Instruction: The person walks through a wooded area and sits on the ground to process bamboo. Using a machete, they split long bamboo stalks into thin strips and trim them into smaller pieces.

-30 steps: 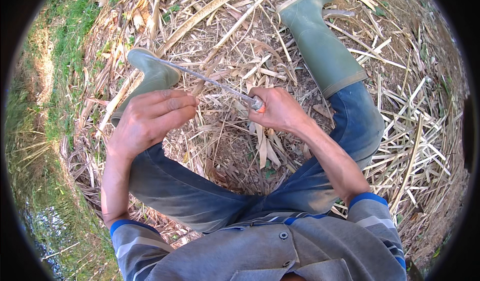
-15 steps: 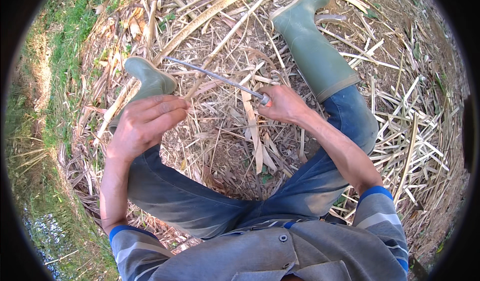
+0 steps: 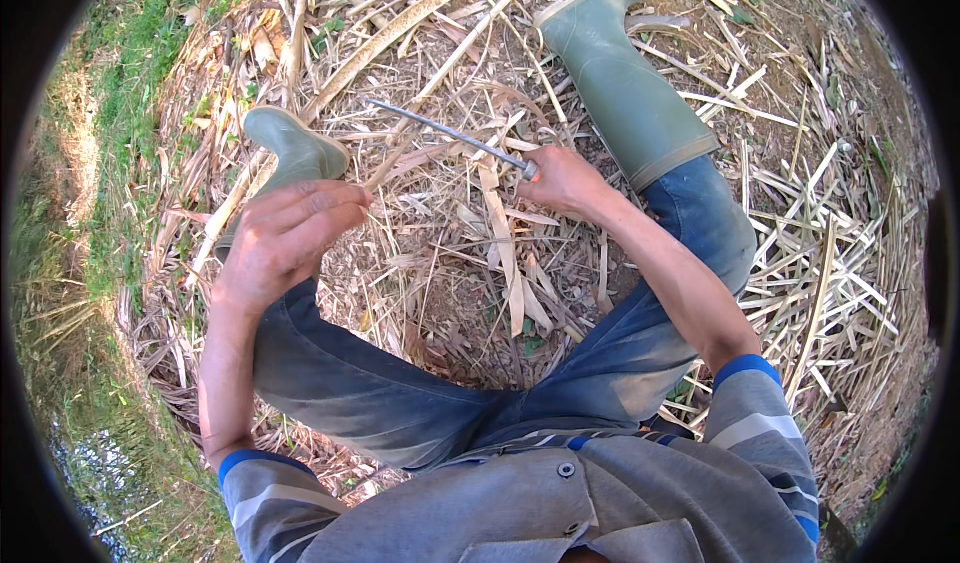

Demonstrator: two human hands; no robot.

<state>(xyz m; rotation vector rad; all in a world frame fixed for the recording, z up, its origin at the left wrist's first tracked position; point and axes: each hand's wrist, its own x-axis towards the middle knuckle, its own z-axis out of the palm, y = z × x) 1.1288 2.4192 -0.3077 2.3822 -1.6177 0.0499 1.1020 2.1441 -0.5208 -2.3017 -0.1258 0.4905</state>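
Note:
My left hand (image 3: 293, 235) is closed, its thumb and fingers pinching the end of a thin tan strip of split cane or wood (image 3: 388, 166). The strip slants away up and to the right; among the litter I cannot tell where it ends. In my closed right hand (image 3: 566, 181) is a long knife, its narrow grey blade (image 3: 450, 133) seen nearly edge-on. The handle is mostly hidden in the fist, with a metal collar showing at the blade's base. The blade points left and away, over the strip's line; whether they touch I cannot tell.
My green rubber boots, left (image 3: 297, 148) and right (image 3: 625, 83), stand apart on ground littered with dry shavings. A heap of pale split strips (image 3: 820, 273) lies beside my right knee. Longer flat strips (image 3: 395, 35) lie ahead, and grass (image 3: 125, 113) grows at the left.
My right hand has moved slightly away from me, and the knife's tip has shifted right and away. My left hand, still pinching the strip, has moved slightly away and left.

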